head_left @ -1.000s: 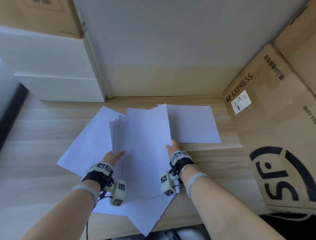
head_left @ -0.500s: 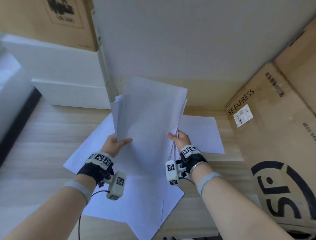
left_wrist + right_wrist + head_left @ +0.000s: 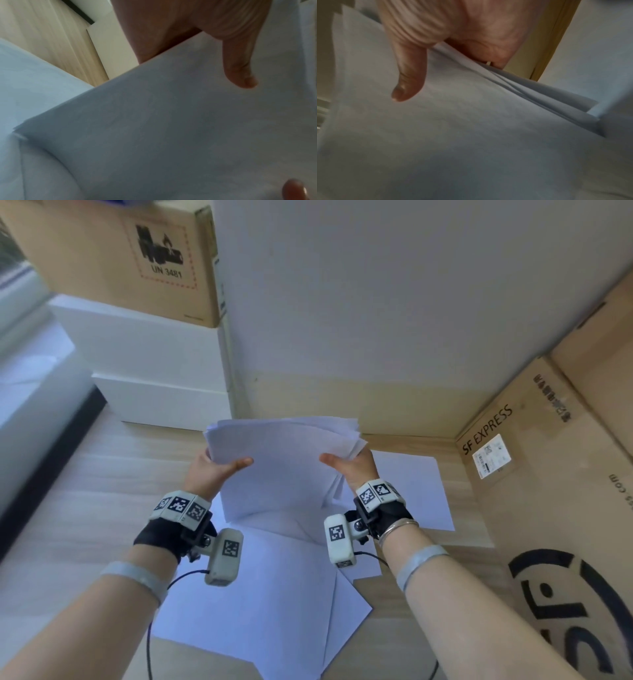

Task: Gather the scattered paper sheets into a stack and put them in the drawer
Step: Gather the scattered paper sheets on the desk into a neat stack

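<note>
The gathered paper stack (image 3: 281,467) stands nearly upright above the wooden desk (image 3: 85,508), its lower edge down toward loose sheets (image 3: 274,594) lying flat beneath. The left hand (image 3: 212,470) and right hand (image 3: 352,467) pinch opposite side edges, thumbs in front.

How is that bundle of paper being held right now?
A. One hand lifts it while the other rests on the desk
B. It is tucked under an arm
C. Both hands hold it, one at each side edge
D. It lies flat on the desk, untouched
C. The left hand and right hand each grip a side of the paper bundle, thumbs on its near face, raised above loose sheets on the desk.
</note>
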`<state>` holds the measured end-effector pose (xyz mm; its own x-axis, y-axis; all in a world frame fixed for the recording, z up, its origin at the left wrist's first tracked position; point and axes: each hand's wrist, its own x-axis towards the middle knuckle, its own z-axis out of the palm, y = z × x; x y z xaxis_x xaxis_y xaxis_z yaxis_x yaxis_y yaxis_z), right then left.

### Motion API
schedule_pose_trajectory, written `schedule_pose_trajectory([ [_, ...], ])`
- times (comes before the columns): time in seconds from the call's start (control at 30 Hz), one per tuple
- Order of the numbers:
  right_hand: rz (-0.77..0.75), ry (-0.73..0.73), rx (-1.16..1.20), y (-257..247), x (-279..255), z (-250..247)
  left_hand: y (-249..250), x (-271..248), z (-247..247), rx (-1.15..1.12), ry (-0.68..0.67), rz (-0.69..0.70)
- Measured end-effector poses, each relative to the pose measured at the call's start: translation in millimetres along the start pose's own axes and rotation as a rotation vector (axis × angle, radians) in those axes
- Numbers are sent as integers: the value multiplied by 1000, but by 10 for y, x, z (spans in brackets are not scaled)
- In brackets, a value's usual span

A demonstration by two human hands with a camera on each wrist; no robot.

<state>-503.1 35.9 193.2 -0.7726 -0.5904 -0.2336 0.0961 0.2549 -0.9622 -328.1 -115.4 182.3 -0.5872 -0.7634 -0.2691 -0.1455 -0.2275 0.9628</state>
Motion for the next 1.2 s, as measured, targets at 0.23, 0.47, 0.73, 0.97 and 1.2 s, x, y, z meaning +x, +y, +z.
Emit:
schedule_pose_trajectory([
  [0.23, 178, -11, -43, 304, 43, 201, -453, 20, -3, 33, 46, -145],
  [0.47, 216, 45, -112, 486, 212, 310, -496, 190, 146, 269, 142, -138],
  [0.73, 73, -124, -334, 397, 414, 385, -452, 302, -174, 354, 220, -27],
  [0.97, 184, -321, -639, 1115, 101, 499, -873, -64, -746, 390, 341, -213],
  [1.2, 84, -556, -1096, 1474, -179, 753, -1103, -436, -1050, 391, 430, -339],
])
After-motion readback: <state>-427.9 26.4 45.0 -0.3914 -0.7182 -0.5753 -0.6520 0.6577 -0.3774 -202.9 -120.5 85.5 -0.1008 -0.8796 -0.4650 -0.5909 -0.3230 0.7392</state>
